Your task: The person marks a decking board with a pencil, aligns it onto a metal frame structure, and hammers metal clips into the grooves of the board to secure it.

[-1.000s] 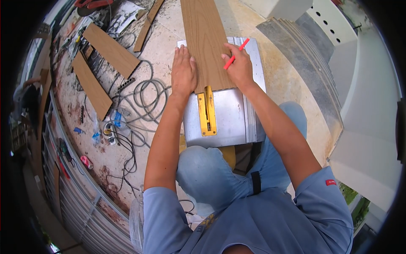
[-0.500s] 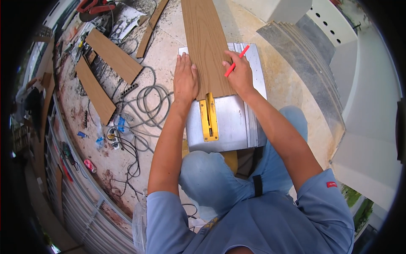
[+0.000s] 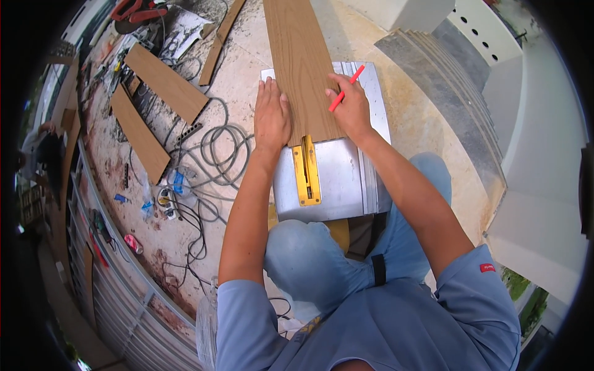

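A long wood-grain plank (image 3: 300, 62) lies on the silver top of a small table saw (image 3: 340, 176). Its near end meets the upper part of the yellow slotted insert (image 3: 314, 188), where the blade stands in the slot. My left hand (image 3: 272, 117) lies flat along the plank's left edge, fingers stretched out and together on the saw top. On the opposite edge, my right hand (image 3: 352, 110) rests with thumb and forefinger against the board. A red pencil-like stick (image 3: 357, 74) is held in that hand, pointing up and to the right.
Cut planks (image 3: 167, 83) lie on the dusty floor at left, beside tangled grey cable (image 3: 216, 145) and a power strip (image 3: 166, 201). A red-handled power saw (image 3: 139, 11) stands far left. Metal railing (image 3: 136, 297) runs along the left; curved steps (image 3: 445, 93) rise at right. My knees flank the saw.
My hands, the plank and the red stick keep their places on the saw. Beyond the railing at far left, a blurred person has shifted slightly.
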A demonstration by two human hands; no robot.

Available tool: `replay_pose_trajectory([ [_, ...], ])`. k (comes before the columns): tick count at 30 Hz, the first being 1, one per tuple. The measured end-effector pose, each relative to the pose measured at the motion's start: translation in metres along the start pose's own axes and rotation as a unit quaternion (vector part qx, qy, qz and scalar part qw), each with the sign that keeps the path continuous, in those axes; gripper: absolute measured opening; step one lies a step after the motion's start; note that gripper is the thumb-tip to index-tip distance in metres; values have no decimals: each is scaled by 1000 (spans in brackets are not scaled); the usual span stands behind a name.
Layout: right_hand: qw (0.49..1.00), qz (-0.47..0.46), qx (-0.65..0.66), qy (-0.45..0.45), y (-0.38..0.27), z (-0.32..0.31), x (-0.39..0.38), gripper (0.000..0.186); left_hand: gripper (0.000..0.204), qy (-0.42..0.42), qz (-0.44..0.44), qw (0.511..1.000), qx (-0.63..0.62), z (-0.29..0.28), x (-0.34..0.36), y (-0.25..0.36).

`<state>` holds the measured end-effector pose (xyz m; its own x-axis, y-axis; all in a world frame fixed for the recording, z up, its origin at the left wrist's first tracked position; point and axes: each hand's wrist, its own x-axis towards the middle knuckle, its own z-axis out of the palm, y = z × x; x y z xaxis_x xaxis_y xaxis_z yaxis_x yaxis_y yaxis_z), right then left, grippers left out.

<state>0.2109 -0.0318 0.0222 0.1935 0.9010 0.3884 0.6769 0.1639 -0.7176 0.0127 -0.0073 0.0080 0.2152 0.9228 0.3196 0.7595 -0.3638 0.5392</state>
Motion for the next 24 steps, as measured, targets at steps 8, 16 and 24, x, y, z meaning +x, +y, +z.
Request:
replay_pose_trajectory([
  [8,1000,-16,4,11,2,1,-2,36,50,2,6,1000,-6,1,-1,-1],
  [16,1000,-17,9,15,0,3,-4,36,51,-3,7,1000,-20,-1,0,-4],
  [24,999,-23,-7,24,1,4,-7,35,56,-17,-1,1000,-21,0,-1,-7],
])
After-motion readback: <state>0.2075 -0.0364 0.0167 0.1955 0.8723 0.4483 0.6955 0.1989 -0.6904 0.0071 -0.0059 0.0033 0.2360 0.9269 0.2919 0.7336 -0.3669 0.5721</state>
